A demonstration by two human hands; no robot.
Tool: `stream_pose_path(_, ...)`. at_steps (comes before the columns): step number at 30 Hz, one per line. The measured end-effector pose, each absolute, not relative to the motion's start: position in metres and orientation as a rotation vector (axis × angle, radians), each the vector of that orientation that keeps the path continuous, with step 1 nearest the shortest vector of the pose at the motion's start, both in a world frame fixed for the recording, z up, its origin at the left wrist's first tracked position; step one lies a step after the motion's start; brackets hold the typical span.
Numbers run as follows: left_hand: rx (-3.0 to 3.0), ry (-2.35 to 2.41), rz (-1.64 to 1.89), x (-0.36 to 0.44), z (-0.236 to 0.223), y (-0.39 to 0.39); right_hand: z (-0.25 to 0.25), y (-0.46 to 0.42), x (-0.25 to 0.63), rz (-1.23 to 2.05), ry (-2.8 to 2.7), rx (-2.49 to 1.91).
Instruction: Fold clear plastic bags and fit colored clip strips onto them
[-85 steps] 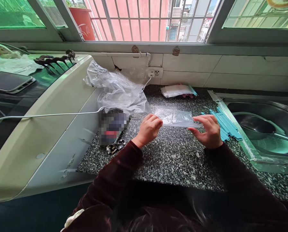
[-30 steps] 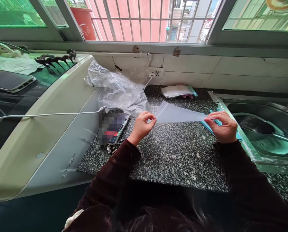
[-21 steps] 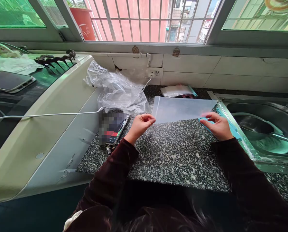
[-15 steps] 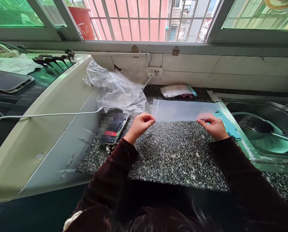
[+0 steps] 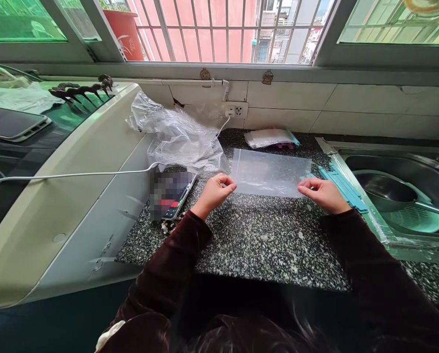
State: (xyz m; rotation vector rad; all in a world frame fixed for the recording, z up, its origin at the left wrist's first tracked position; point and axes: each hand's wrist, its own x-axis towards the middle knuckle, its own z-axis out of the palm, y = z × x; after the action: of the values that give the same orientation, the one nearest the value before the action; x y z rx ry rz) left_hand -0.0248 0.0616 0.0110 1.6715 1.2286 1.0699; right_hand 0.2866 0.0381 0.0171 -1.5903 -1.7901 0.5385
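A translucent plastic bag point(image 5: 271, 171) with a seam line along its left end is stretched between my two hands over the speckled counter. My left hand point(image 5: 216, 191) pinches its near left corner, thumb against forefinger. At the near right corner, my right hand point(image 5: 322, 193) has the bag's edge between thumb and fingers. Several flat turquoise strips point(image 5: 342, 186) lie just behind and right of my right hand, partly hidden by it. A phone point(image 5: 178, 196) rests left of my left hand, its screen partly blurred out.
Crumpled clear plastic point(image 5: 182, 137) lies at the back left, with a white cable point(image 5: 75, 175) passing in front. A small packet point(image 5: 271, 138) sits near the wall. On the right is a sink point(image 5: 381, 245) holding a pan point(image 5: 384, 189) and a green basket.
The bag's right end has drawn in leftward, uncovering more of the turquoise strips. Its near edge has come closer to me. Both hands stay at its near corners, barely moved.
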Motion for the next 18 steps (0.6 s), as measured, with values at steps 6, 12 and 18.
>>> stream_pose_path(6, 1.509, 1.199, 0.922, -0.025, 0.011, 0.061, 0.008, 0.043, 0.293, 0.501, -1.908, -1.595)
stream_pose_path(12, 1.447, 1.150, 0.971, -0.022, 0.009, 0.061, 0.005, 0.043, 0.296, 0.456, -1.855, -1.677)
stream_pose_path(18, 1.481, 1.018, 1.254, -0.016, 0.001, 0.061, 0.013, 0.039, 0.285, 0.556, -1.597, -1.621)
